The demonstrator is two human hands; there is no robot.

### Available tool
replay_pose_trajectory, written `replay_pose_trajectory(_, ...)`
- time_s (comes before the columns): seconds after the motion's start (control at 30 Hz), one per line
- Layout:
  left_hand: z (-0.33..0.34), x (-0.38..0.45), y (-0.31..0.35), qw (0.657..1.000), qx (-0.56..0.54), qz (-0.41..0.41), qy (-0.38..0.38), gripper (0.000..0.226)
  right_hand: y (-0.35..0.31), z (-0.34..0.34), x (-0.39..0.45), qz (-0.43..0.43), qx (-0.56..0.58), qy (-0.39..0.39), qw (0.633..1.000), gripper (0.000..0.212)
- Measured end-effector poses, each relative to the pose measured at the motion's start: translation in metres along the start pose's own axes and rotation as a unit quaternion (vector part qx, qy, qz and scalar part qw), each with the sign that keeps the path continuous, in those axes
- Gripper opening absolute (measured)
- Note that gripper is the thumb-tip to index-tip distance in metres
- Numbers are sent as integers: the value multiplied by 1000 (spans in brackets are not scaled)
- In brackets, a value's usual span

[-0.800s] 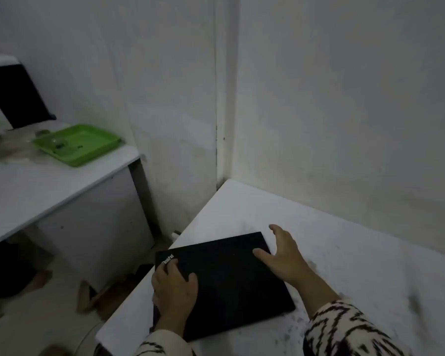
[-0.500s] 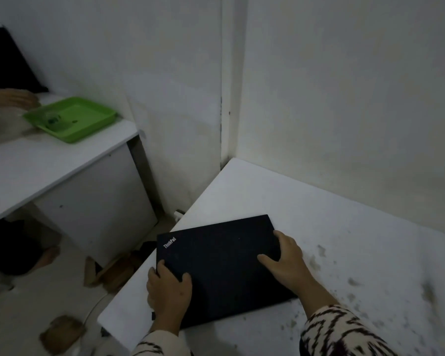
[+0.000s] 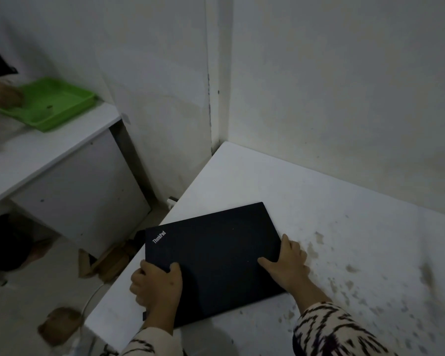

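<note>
Shifted since 0.8 s ago: both hands off the flat of the lid and out to the side edges of the laptop [image 3: 216,258]. Left hand [image 3: 157,286] now gripping the near-left edge, fingers [image 3: 138,277] curled down round the edge, thumb lying on the lid. Right hand [image 3: 288,265] gripping the right edge, fingers [image 3: 292,247] wrapped over the side, thumb stretched across the lid. So both sets of fingers narrow, holding the laptop between them. Laptop closed, black, lid up, white logo [image 3: 159,236] at the far-left corner. Set on the white bench [image 3: 319,201] near its left edge, skewed to that edge, far-left corner overhanging the floor. Cannot tell whether lying flat or just lifted. Brownish stains [image 3: 319,238] on the bench just right of the right hand and further right. Patterned black-and-cream sleeves [image 3: 326,330] at both wrists. Bench pushed into the corner of the white wall [image 3: 344,86]. Off to the left, well apart, second bench [image 3: 36,155] carrying a green tray [image 3: 70,102]; another person's hand [image 3: 3,95] now at the tray's left rim, also changed from earlier, blurred. View dim, floor items below the bench edge too dark to name.
</note>
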State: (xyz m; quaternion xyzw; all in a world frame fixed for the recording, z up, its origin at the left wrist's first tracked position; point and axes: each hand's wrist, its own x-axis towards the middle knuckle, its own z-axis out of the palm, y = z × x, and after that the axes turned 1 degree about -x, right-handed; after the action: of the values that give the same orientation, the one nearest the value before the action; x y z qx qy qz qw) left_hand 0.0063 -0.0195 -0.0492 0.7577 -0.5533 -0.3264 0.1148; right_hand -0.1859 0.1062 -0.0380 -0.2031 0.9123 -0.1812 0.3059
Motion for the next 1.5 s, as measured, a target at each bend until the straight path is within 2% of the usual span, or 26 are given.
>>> replay_pose_trajectory(0.2,3,1,-2,999,-31,-8,30,65,-4,4,4,16,57,3,998,65)
replay_pose_trajectory(0.43,10,-5,6,998,-60,-5,32,58,5,-6,7,43,101,29,993,63)
replay_pose_trajectory(0.7,36,-38,46,996,-59,64,7,54,51,-42,-5,94,156,78,980,62)
replay_pose_trajectory(0.9,69,-90,79,991,-55,117,-45,50,104,-88,-18,141,171,136,966,63)
replay_pose_trajectory(1.2,116,-172,101,976,-27,178,-120,47,196,-129,-44,217,217,171,936,66)
replay_pose_trajectory(1.5,148,-226,94,973,-2,175,-148,48,260,-142,-58,243,226,169,928,69)
